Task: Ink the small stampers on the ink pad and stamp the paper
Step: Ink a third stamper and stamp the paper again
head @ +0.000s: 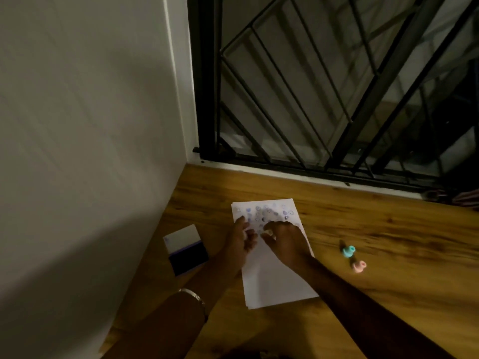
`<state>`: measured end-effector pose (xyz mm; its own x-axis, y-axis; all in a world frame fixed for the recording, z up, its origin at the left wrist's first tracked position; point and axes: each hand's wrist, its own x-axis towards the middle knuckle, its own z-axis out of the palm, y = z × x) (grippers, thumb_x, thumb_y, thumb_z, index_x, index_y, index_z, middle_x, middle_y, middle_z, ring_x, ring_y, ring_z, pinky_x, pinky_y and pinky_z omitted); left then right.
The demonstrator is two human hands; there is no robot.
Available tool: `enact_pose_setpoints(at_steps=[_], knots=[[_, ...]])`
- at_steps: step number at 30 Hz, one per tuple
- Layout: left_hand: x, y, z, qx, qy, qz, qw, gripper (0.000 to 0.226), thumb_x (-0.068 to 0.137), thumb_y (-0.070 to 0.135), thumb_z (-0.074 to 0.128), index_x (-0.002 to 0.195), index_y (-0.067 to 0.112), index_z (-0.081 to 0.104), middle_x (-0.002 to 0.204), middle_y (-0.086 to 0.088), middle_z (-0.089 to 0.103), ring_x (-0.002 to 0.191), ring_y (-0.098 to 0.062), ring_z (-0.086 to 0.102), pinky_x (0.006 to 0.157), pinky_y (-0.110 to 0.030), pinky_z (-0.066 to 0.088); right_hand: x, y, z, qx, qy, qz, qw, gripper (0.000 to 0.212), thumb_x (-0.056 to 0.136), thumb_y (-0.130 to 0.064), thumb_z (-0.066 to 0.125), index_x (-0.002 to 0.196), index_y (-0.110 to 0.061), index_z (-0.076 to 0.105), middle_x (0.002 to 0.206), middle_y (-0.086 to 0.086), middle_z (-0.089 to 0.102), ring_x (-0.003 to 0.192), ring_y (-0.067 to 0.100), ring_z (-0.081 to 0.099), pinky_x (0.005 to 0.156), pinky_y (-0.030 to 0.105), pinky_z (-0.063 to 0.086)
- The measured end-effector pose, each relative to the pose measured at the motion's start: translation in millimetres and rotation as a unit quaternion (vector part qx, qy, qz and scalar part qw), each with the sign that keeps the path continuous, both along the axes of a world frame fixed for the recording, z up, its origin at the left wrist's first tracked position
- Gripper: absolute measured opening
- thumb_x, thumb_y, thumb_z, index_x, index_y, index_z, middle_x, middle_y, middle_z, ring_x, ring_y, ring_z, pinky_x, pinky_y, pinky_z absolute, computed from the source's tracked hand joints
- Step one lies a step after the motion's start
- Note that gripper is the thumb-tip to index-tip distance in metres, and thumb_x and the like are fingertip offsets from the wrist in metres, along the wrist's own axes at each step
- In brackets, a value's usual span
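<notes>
Dim table point(363, 229) light blurs detail. Both hands hover over the paper point(274, 275): right hand point(285, 239) pinches something small, likely a stamper; left hand point(242, 237) loosely curled, apparently empty. Smudging wet prints is the risk; pad point(188, 251) lies left.

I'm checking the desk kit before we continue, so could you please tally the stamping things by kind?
Loose stampers: 2, one teal stamper and one pink stamper
Ink pad: 1, lid open
Paper: 1 sheet or thin stack, part stamped
Total: 4
Whether either hand holds another stamper is too blurred to tell.
</notes>
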<state>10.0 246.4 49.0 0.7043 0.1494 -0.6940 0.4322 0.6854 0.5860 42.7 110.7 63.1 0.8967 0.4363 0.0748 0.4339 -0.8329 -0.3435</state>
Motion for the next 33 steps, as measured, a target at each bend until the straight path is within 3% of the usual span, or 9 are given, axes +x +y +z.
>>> enact_pose_setpoints(at_steps=[3,7,10,15,19,21,24,30,33], knots=[[11,-4,2,-0.018,0.007,-0.024,1.0,0.04,0.092,0.05,0.054,0.1,0.011,0.062,0.093,-0.011,0.066,0.083,-0.023,0.062,0.072,-0.034,0.052,-5,4,1,0.013,-0.013,0.013,1.0,0.026,0.092,-0.033,0.055,0.109,-0.02,0.068,0.108,0.0,0.073,0.097,0.018,0.068,0.086,0.032,0.054],[13,-15,1,-0.04,-0.012,-0.078,0.996,0.041,0.088,0.057,0.053,0.104,0.02,0.061,0.1,-0.004,0.069,0.097,-0.022,0.064,0.083,-0.04,0.053,-11,3,-3,-0.005,-0.015,0.027,1.0,0.034,0.097,-0.028,0.048,0.127,-0.018,0.058,0.129,0.005,0.063,0.117,0.021,0.06,0.104,0.037,0.045],[8,-22,2,-0.068,-0.013,-0.095,0.993,0.047,0.087,0.057,0.055,0.112,0.018,0.062,0.098,-0.004,0.074,0.097,-0.021,0.066,0.066,-0.036,0.055,-13,-2,-3,-0.012,-0.035,0.037,0.999,0.028,0.095,-0.024,0.047,0.115,-0.017,0.066,0.114,0.005,0.071,0.101,0.021,0.067,0.092,0.033,0.052],[3,-28,0,-0.08,-0.013,-0.112,0.99,0.058,0.089,0.058,0.052,0.126,0.014,0.06,0.117,-0.007,0.071,0.105,-0.022,0.067,0.071,-0.035,0.056,-20,-9,-3,-0.048,-0.045,0.077,0.995,0.027,0.095,-0.025,0.049,0.115,-0.021,0.066,0.115,0.001,0.071,0.1,0.017,0.067,0.092,0.031,0.052],[-1,-34,-3,-0.069,0.001,-0.128,0.989,0.055,0.087,0.058,0.055,0.117,0.014,0.065,0.095,-0.004,0.077,0.095,-0.021,0.069,0.067,-0.032,0.057,-26,-11,-1,-0.03,-0.025,0.051,0.998,0.021,0.092,-0.025,0.053,0.104,-0.02,0.07,0.1,0.001,0.074,0.084,0.016,0.069,0.078,0.028,0.055],[-2,-39,-5,-0.058,0.006,-0.131,0.99,0.057,0.085,0.06,0.057,0.115,0.012,0.065,0.103,-0.007,0.075,0.099,-0.023,0.068,0.071,-0.035,0.058,-28,-13,-1,-0.039,-0.028,0.038,0.998,0.018,0.09,-0.022,0.055,0.099,-0.019,0.071,0.093,0.003,0.074,0.078,0.017,0.068,0.071,0.028,0.055],[-3,-45,-7,-0.064,0.004,-0.128,0.99,0.059,0.085,0.06,0.056,0.118,0.012,0.063,0.116,-0.012,0.069,0.108,-0.027,0.064,0.079,-0.04,0.056,-28,-16,-1,-0.056,-0.024,0.041,0.997,0.018,0.091,-0.021,0.056,0.102,-0.018,0.07,0.095,0.003,0.074,0.08,0.018,0.068,0.074,0.029,0.056],[-2,-52,-1,-0.072,0.001,-0.142,0.987,0.056,0.084,0.062,0.057,0.111,0.014,0.06,0.111,-0.01,0.068,0.1,-0.026,0.065,0.074,-0.04,0.057,-26,-29,-3,-0.022,0.028,0.031,0.999,0.024,0.088,-0.017,0.059,0.111,-0.016,0.064,0.105,0.005,0.071,0.088,0.02,0.068,0.073,0.029,0.056],[-3,-53,-3,-0.024,-0.011,-0.185,0.982,0.048,0.089,0.061,0.049,0.103,0.016,0.062,0.106,-0.007,0.069,0.096,-0.024,0.066,0.075,-0.038,0.057,-22,-37,-6,-0.027,0.033,0.034,0.999,0.021,0.087,-0.021,0.059,0.107,-0.016,0.064,0.104,0.004,0.071,0.088,0.019,0.067,0.068,0.025,0.051]])
